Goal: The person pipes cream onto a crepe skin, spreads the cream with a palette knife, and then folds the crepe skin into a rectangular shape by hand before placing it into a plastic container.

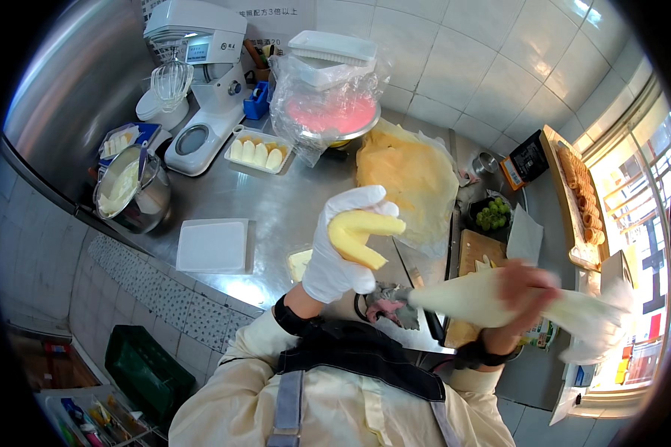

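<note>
My left hand, in a white glove, holds a folded piece of yellow sponge cake over the steel worktop, its open side to the right. My bare right hand, blurred, is closed around a filled piping bag of pale cream, whose tip points left below the cake. A plastic tray of white-topped rolls stands farther back. On the left, a steel bowl contains pale cream and a spatula. Partly hidden behind my left forearm is a small container with something pale inside.
A white stand mixer and a plastic-wrapped pink bowl stand at the back. A closed white box lies on the left. Yellowish sheets, a long knife, a cutting board and green grapes are to the right.
</note>
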Motion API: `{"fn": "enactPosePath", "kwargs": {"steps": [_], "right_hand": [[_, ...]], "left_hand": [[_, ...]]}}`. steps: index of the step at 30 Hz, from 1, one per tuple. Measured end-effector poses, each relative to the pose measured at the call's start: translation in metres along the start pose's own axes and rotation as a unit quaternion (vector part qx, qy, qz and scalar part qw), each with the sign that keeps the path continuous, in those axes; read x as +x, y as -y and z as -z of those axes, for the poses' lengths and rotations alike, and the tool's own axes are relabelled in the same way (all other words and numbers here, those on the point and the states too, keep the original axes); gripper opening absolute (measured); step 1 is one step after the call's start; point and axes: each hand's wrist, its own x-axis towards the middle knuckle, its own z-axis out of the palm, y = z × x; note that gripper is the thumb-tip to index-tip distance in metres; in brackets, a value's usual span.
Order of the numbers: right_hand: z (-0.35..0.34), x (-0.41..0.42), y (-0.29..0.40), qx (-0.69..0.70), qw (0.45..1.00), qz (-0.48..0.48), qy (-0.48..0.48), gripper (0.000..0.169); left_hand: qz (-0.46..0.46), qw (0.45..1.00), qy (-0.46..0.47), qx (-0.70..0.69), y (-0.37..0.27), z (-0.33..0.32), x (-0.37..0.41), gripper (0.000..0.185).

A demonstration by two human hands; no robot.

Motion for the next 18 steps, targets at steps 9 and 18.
{"fn": "enactPosePath", "kwargs": {"steps": [9,18], "right_hand": [[0.016,0.012,0.020,0.269,0.948,0.159,0.062,0.052],[-0.047,0.011,0.015,0.197,0.956,0.207,0.060,0.058]], "left_hand": [[-0.015,0.997,-0.039,-0.065,-0.013,-0.009,0.011,0.093],[-0.030,0.999,-0.011,-0.042,-0.023,-0.023,0.009,0.100]]}}
